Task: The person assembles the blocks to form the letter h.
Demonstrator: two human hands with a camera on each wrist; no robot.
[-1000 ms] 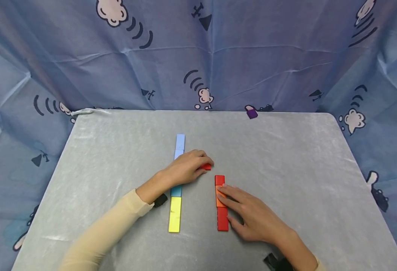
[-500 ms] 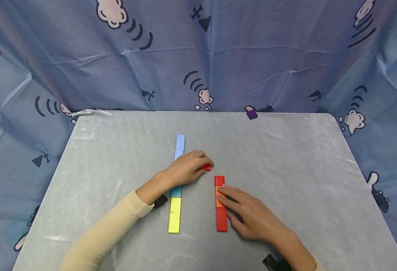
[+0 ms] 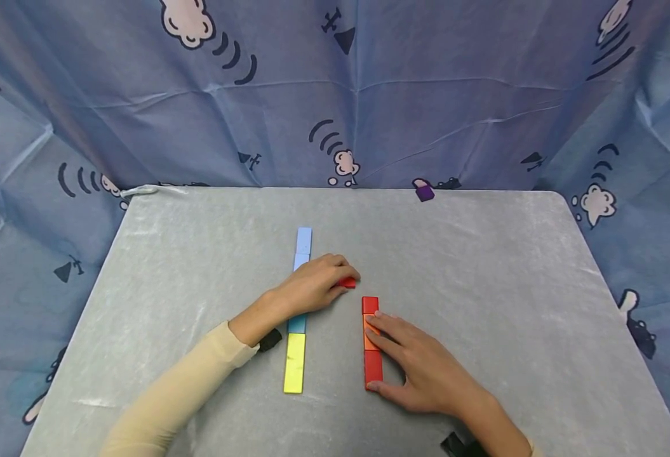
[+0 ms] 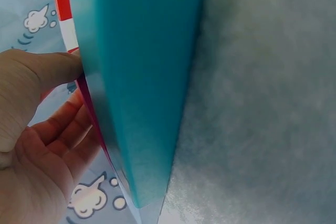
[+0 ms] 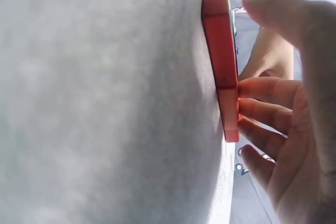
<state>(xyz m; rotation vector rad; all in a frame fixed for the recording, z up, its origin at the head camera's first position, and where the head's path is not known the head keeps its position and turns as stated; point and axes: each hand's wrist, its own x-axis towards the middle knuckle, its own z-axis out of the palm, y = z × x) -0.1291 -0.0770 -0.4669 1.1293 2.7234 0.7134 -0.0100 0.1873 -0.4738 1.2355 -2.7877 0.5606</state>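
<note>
My left hand (image 3: 314,282) reaches over the left-hand row and pinches a small red block (image 3: 347,283) between thumb and fingers, much of it hidden. To the right runs a short row: a small red block (image 3: 370,305) at the far end, an orange block (image 3: 370,343), and a longer red block (image 3: 373,367) nearest me. Fingertips of my right hand (image 3: 423,365) rest on the orange block; in the head view its thumb lies by the near end of the long red block. The right wrist view has these fingers straight and the thumb (image 5: 262,9) off the block.
Under my left forearm stretches the other row: light blue blocks (image 3: 304,240), a teal block (image 3: 297,325) and a yellow block (image 3: 294,363). That teal block looms large in the left wrist view. A purple block (image 3: 424,192) lies at the table's back edge.
My right thumb has moved from the side of the long red block toward its near end. The right-hand row has shifted very slightly left. My left hand stays put with the small red block.
</note>
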